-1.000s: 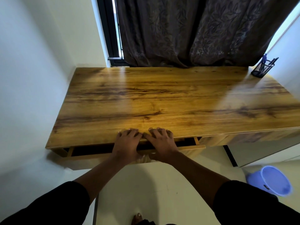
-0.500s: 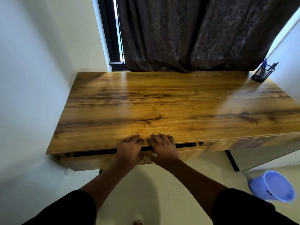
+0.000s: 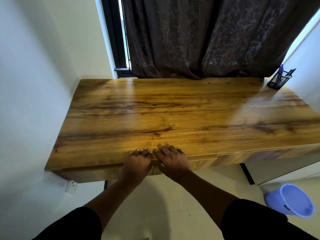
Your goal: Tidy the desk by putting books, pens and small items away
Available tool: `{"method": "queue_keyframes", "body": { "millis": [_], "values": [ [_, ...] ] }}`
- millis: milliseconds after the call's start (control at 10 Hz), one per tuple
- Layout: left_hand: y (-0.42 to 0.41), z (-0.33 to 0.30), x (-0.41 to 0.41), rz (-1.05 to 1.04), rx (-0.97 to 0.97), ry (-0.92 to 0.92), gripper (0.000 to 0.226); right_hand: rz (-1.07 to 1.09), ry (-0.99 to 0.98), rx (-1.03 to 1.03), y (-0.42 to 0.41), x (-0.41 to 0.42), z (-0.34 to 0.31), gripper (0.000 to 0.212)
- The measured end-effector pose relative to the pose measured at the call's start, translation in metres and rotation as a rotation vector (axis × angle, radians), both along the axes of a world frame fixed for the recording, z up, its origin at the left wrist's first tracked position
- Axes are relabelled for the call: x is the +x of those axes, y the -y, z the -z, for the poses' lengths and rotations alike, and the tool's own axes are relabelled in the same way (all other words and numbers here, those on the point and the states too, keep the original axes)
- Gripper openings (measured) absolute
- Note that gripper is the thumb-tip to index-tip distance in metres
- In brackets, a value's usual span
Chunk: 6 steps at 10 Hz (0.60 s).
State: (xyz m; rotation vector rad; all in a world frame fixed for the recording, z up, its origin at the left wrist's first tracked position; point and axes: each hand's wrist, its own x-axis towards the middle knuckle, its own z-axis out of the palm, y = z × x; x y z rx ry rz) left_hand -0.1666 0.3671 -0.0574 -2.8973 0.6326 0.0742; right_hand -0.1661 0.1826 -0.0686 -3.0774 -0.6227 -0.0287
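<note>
Item: drawer (image 3: 97, 172), under the counter (image 3: 173, 110) front edge; gapped open 1 second ago, now pushed flush. 2 hands, left hand (image 3: 136, 163) and right hand (image 3: 170, 161), press its front, fingers (image 3: 145, 150) straight, gripping nothing. Pen holder (image 3: 279, 81) with pens at far right corner. Tidying looks nearly complete.

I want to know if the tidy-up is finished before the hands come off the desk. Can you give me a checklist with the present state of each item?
1. Drawer pushed flush under the desktop: ok, no dark gap shows.
2. Left hand and right hand clear of the drawer seam: ok, fingers lie on top.
3. Pens standing in the mesh pen holder: ok.
4. Loose books or small items on the desktop: ok, none visible.
5. Drawer contents in order: cannot tell, hidden.
</note>
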Motion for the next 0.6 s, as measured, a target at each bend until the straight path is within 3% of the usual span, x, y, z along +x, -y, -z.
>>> {"method": "queue_keyframes", "body": {
  "millis": [300,600],
  "values": [
    [0.001,0.003,0.008,0.069,-0.009,0.099,0.046,-0.048,0.138,-0.017,0.001,0.007,0.008,0.05],
    [-0.001,0.012,0.013,0.092,-0.051,0.102,0.048,0.002,0.129,0.074,-0.003,0.001,0.009,0.05]
  ]
}}
